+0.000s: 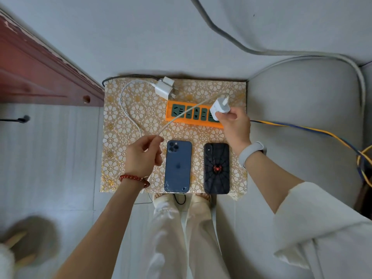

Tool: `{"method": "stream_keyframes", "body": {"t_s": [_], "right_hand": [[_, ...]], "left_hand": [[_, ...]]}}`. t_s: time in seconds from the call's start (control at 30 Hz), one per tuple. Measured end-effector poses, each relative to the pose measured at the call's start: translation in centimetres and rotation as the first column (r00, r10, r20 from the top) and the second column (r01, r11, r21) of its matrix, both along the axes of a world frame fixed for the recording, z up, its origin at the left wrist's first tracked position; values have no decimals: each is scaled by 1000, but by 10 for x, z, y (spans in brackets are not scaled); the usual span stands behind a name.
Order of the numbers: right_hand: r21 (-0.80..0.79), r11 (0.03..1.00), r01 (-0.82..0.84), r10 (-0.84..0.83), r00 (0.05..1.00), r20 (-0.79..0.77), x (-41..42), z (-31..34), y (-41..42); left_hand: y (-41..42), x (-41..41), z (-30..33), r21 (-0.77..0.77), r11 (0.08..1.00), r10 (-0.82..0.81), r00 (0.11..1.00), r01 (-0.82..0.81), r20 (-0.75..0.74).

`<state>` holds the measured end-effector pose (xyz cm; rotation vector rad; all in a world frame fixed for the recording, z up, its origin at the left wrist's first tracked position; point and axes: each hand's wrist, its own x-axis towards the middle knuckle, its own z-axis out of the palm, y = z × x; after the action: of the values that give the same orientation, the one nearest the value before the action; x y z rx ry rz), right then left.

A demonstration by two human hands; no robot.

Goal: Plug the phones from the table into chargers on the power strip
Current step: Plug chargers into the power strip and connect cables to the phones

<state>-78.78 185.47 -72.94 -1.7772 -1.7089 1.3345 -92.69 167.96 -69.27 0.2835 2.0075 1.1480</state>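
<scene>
Two phones lie face down at the front of a small table (237, 87) with a gold flower-pattern cloth: a blue phone (178, 166) and, to its right, a black phone with a red spider (216, 168). Behind them lies an orange power strip (171, 119) with dark green sockets. My right hand (234, 125) grips a white charger plug (219, 107) just above the strip's right end. Its thin cable (185, 113) runs left to my left hand (144, 155), which pinches the cable end. Two more white chargers (164, 87) with a white cable (124, 109) lie at the back.
A grey sofa (302, 117) stands to the right of the table, with a yellow and blue cord (314, 130) across it. A red-brown wooden frame (40, 73) lies at the left. A grey slipper (30, 240) sits on the floor at the lower left.
</scene>
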Motion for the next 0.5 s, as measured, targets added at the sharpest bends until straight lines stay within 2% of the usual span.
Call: {"method": "stream_keyframes", "body": {"t_s": [0.2, 0.4, 0.5], "right_hand": [[101, 982, -162, 148, 980, 136, 5, 0, -10], [81, 898, -433, 420, 896, 143, 10, 10, 3], [54, 891, -451, 437, 884, 167, 9, 14, 13]], "left_hand": [[3, 3, 1, -35, 991, 128, 992, -127, 14], [8, -3, 1, -42, 991, 131, 991, -130, 17], [9, -4, 0, -44, 989, 139, 990, -138, 19]]}}
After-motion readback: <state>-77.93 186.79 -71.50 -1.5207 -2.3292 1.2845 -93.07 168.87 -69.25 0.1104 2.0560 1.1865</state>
